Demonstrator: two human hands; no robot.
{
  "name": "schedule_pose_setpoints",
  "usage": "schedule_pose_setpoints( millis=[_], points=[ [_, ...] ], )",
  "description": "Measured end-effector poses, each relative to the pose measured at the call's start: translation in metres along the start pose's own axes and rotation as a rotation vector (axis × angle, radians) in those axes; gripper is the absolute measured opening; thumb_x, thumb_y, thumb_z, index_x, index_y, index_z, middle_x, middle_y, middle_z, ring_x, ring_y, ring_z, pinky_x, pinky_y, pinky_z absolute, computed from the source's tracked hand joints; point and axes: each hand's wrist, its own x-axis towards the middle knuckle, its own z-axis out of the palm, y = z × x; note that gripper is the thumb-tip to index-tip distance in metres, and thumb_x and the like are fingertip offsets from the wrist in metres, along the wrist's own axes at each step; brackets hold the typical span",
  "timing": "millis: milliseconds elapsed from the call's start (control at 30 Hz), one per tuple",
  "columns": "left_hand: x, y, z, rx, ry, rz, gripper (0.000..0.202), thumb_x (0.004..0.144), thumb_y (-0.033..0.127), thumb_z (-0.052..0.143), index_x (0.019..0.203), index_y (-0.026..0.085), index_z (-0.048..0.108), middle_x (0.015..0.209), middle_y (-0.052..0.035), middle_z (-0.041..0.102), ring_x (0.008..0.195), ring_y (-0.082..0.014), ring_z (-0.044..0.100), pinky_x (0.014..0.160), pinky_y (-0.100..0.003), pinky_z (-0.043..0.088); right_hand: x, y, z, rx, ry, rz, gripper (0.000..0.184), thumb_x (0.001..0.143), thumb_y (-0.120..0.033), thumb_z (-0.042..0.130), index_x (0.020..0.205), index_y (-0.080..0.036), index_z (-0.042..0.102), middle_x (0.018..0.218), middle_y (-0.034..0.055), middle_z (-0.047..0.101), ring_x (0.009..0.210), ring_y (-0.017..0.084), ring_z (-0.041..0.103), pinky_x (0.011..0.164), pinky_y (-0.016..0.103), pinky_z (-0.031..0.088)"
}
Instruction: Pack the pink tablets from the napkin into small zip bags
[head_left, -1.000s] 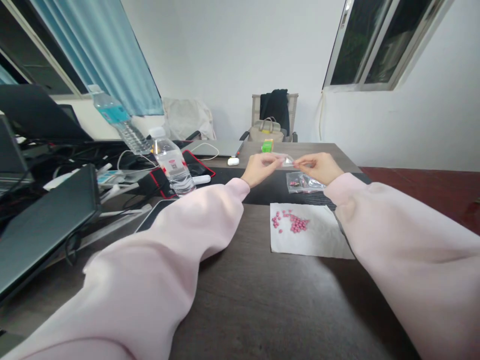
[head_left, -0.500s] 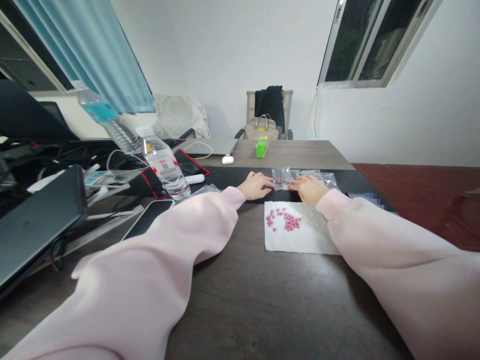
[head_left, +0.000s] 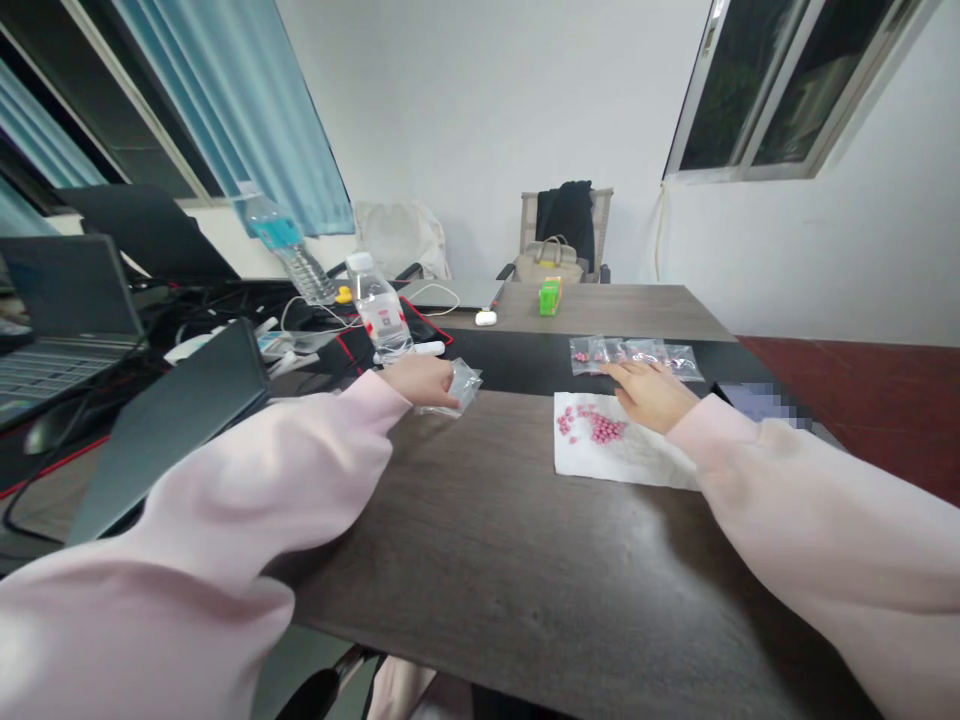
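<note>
My left hand [head_left: 421,382] is at the left of the desk, its fingers curled down onto clear plastic bags [head_left: 466,385] and closed at their edge; the fingertips are partly hidden. Stretched out at the right, my right hand [head_left: 651,396] has its fingers extended and apart. It lies over the far edge of a white paper sheet [head_left: 585,466], its fingertips by a row of clear bags holding pink pellets [head_left: 587,357]. Loose pink pellets [head_left: 606,429] are clustered on the sheet's left part.
A water bottle [head_left: 381,315] stands just behind my left hand, with another bottle [head_left: 289,245] farther back. Laptops [head_left: 67,290], cables and a dark panel [head_left: 176,430] crowd the left side. A green box [head_left: 550,297] sits on the far table.
My left hand has moved left, from the pellet-filled bags to the clear bags near the bottle. My right hand has drawn slightly back from the row. The view has turned left.
</note>
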Motion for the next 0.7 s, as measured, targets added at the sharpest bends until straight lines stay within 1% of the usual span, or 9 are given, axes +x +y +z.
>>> schedule_pose_setpoints(
  millis=[100,167,233,333,400,467,533,633,700],
  points=[
    [-0.009,-0.005,0.011,0.046,0.074,-0.011,0.028,0.066,0.028,0.068,0.092,0.016,0.066,0.1,-0.0162,0.066,0.087,-0.0291,0.059,0.076,-0.036,0.04,-0.019,-0.025,-0.003,0.064,0.002,-0.1,0.043,0.085,-0.013,0.043,0.127,-0.01,0.052,0.123,0.017,0.06,0.114,0.027,0.054,0.093,0.041,0.04],
    [-0.008,-0.009,0.017,0.071,0.135,-0.029,0.031,0.067,0.02,0.066,0.097,0.019,0.065,0.108,-0.0168,0.065,0.095,-0.0306,0.058,0.082,-0.039,0.038,-0.032,-0.041,-0.004,0.111,0.011,-0.154,0.038,0.087,-0.015,0.042,0.123,-0.012,0.055,0.12,0.0157,0.061,0.113,0.027,0.055,0.09,0.041,0.041],
    [-0.005,-0.013,0.022,0.076,0.166,-0.049,0.024,0.069,0.014,0.062,0.091,0.02,0.065,0.104,-0.0153,0.067,0.096,-0.0301,0.059,0.085,-0.041,0.036,-0.045,-0.056,-0.006,0.177,0.028,-0.222,0.038,0.086,-0.014,0.043,0.121,-0.014,0.056,0.121,0.0141,0.061,0.114,0.025,0.055,0.092,0.04,0.04],
    [-0.001,-0.014,0.024,0.075,0.195,-0.091,0.01,0.073,0.01,0.057,0.074,0.017,0.065,0.088,-0.0151,0.069,0.09,-0.0305,0.062,0.086,-0.044,0.036,-0.063,-0.075,-0.009,0.258,0.064,-0.299,0.036,0.084,-0.012,0.044,0.117,-0.014,0.058,0.119,0.013,0.063,0.112,0.025,0.056,0.094,0.041,0.04],
    [-0.002,-0.008,0.022,0.081,0.228,-0.116,0.014,0.077,0.011,0.053,0.069,0.015,0.063,0.082,-0.0154,0.068,0.087,-0.031,0.063,0.086,-0.044,0.036,-0.073,-0.085,-0.011,0.336,0.106,-0.314,0.032,0.086,-0.012,0.043,0.114,-0.015,0.059,0.115,0.012,0.065,0.109,0.024,0.058,0.093,0.043,0.041],
    [-0.008,0.006,0.017,0.086,0.265,-0.125,0.02,0.083,0.015,0.047,0.071,0.014,0.063,0.081,-0.0149,0.067,0.087,-0.0302,0.063,0.084,-0.043,0.037,-0.081,-0.094,-0.012,0.437,0.154,-0.31,0.03,0.089,-0.014,0.041,0.112,-0.015,0.06,0.112,0.0111,0.066,0.104,0.023,0.06,0.09,0.043,0.044],
    [-0.016,0.026,0.013,0.085,0.288,-0.117,0.026,0.087,0.021,0.042,0.074,0.014,0.064,0.079,-0.0135,0.067,0.084,-0.0282,0.064,0.079,-0.039,0.039,-0.085,-0.103,-0.011,0.567,0.213,-0.287,0.028,0.091,-0.017,0.04,0.111,-0.018,0.06,0.107,0.0097,0.068,0.098,0.022,0.063,0.086,0.042,0.047],
    [-0.03,0.064,0.011,0.02,0.283,-0.093,0.03,0.086,0.034,0.045,0.071,0.016,0.065,0.073,-0.0106,0.067,0.075,-0.0247,0.064,0.065,-0.031,0.038,-0.084,-0.114,-0.006,0.804,0.307,-0.19,0.024,0.091,-0.023,0.043,0.107,-0.02,0.061,0.099,0.0076,0.07,0.091,0.02,0.065,0.083,0.037,0.05],
    [-0.037,0.086,0.013,-0.067,0.289,-0.058,0.036,0.086,0.038,0.044,0.065,0.017,0.064,0.069,-0.0092,0.067,0.07,-0.0224,0.063,0.059,-0.028,0.035,-0.079,-0.119,-0.003,0.953,0.319,-0.106,0.023,0.09,-0.026,0.046,0.106,-0.02,0.061,0.098,0.007,0.071,0.086,0.018,0.067,0.079,0.034,0.053]
  ],
)
